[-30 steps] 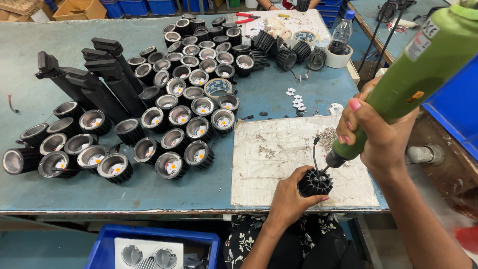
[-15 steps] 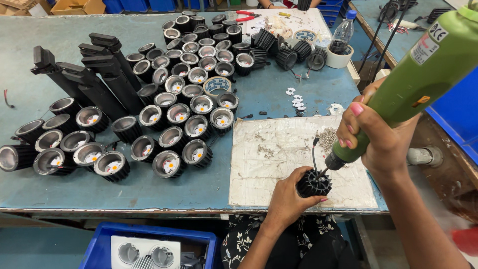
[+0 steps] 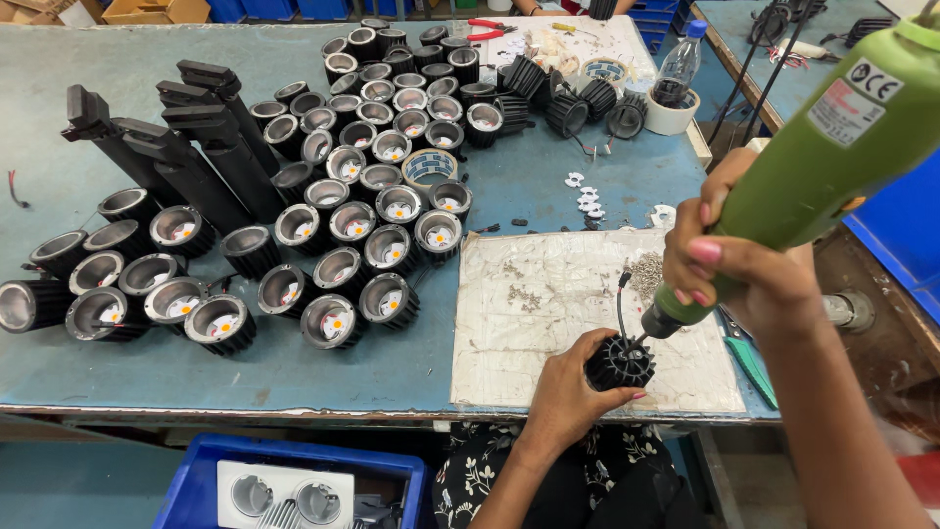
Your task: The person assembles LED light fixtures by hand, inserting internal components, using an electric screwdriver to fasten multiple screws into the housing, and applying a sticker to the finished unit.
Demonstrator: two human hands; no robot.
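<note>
Black finned heat sink (image 3: 621, 363) sits clenched in your left hand (image 3: 573, 392) on the white board (image 3: 548, 323), while your right hand (image 3: 749, 269) clasps the green electric screwdriver (image 3: 832, 147) just above that grip.

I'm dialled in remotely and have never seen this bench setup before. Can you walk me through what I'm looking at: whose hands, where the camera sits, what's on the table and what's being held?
This is one view from a camera worn on a person's head, looking down at their own two bare hands over a blue workbench. The left hand steadies a small black finned lamp housing on a worn white mat. The right hand grips a green electric screwdriver, its tip down on the housing. A small pile of screws lies on the mat. To the left stand many finished black spotlights and black track adapters. At the back are more housings, a plastic bottle and a tape roll.
</note>
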